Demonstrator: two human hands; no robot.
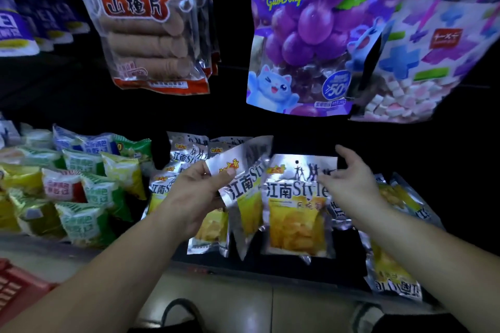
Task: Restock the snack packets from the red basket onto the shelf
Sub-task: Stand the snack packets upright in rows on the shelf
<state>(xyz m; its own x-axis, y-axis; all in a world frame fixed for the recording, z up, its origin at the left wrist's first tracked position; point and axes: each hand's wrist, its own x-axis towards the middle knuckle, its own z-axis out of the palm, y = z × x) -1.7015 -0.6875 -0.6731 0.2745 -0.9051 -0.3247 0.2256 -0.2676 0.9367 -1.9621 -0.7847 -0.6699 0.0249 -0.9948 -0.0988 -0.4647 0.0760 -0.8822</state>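
- Silver snack packets [244,192], yellow-windowed, are fanned out above the shelf [270,265]; more of them lie on it behind and to the right
- Left hand [198,192]: grip pinching the fan's upper corners
- Right hand [351,184]: grip spread, touching the front packet's top edge
- Red basket [16,286] at lower left; green and yellow bags [89,192] beside

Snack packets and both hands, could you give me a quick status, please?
Left hand shut on silver snack packets. Right hand open, touching front packet. Red basket lower left. Nothing blocking shelf.
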